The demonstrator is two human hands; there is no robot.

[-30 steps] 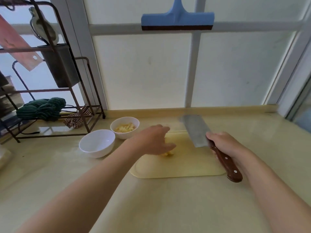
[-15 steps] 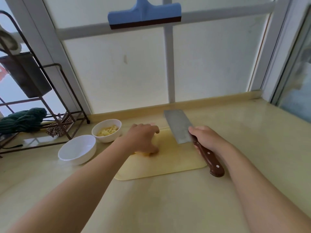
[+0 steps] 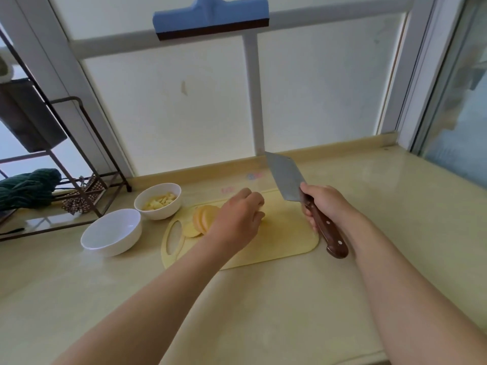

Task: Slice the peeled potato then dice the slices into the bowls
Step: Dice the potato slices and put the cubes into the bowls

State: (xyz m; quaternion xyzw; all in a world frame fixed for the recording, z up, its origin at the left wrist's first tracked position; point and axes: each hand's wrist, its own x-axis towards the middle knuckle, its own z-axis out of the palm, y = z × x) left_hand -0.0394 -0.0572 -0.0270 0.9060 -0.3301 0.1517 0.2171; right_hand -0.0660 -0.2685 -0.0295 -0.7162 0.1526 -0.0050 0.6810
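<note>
Several round potato slices (image 3: 201, 219) lie overlapped on the left part of the pale yellow cutting board (image 3: 284, 233). My left hand (image 3: 237, 219) hovers just right of them with fingers curled downward; whatever is under the fingers is hidden. My right hand (image 3: 326, 206) grips the wooden handle of a cleaver (image 3: 286, 177), whose blade is raised and points away over the board's far right corner. A white bowl with diced potato (image 3: 158, 201) stands left of the board. A second white bowl (image 3: 112, 231), with nothing in it, sits nearer and further left.
A dark metal rack (image 3: 79, 164) with a green cloth (image 3: 26, 188) stands at the far left on the beige counter (image 3: 263, 312). Frosted window panes back the counter, and a blue squeegee (image 3: 210, 17) hangs above.
My left hand has shifted right off the potato, uncovering the stack of slices. The cleaver stays raised in my right hand. The camera has turned, so the scene sits differently in the frame.
</note>
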